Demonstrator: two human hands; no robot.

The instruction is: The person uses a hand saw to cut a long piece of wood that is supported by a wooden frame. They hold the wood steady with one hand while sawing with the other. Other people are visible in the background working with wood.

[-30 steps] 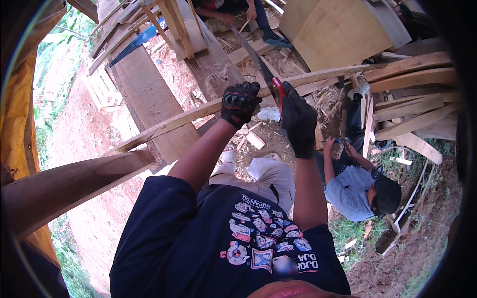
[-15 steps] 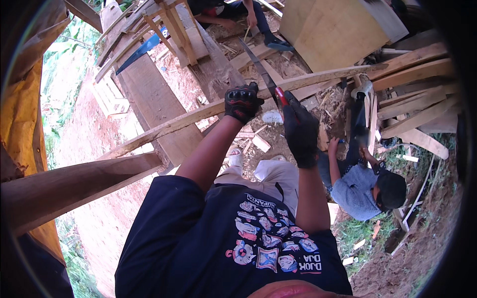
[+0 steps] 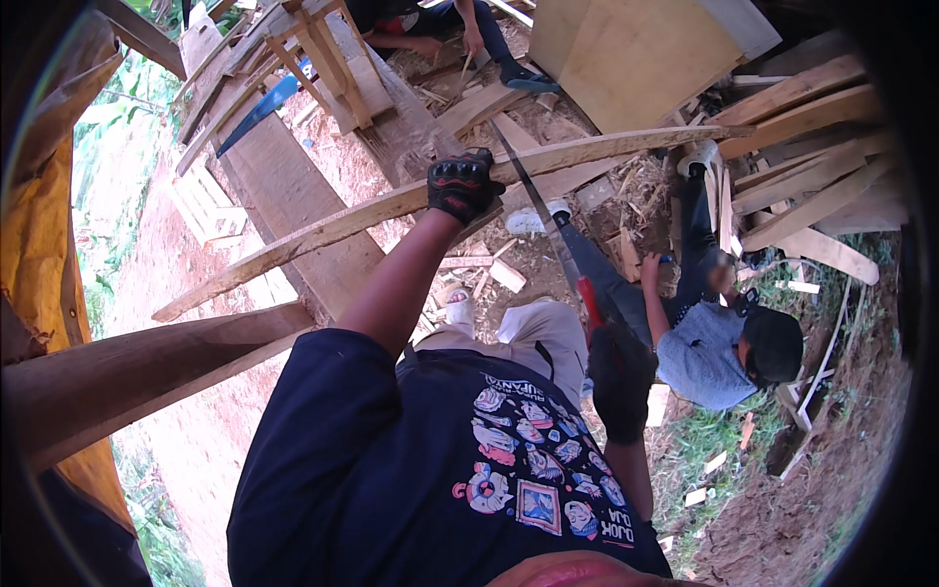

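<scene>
A long, narrow wooden plank (image 3: 323,231) stretches slantwise in front of me, its right end higher in view than its left. Wrapped round its middle is my left hand (image 3: 464,188), in a black glove with knuckle guards. My right hand (image 3: 623,377), gloved in black too, is closed on the red handle of a handsaw (image 3: 560,244). The blade crosses the plank just right of my left hand, with its tip beyond the far edge. Whether its teeth sit in a cut cannot be made out.
Wide boards (image 3: 284,186) lie beneath the plank, near a wooden frame (image 3: 337,61) and a blue-bladed saw (image 3: 256,117). A person in a grey top (image 3: 719,354) sits at right; another person (image 3: 430,24) sits at the far side. Stacked timber (image 3: 812,98) is at far right, a thick beam (image 3: 166,367) at left.
My right hand has pulled the saw back toward my body and to the right, so more blade shows on my side of the plank. My left hand keeps its grip.
</scene>
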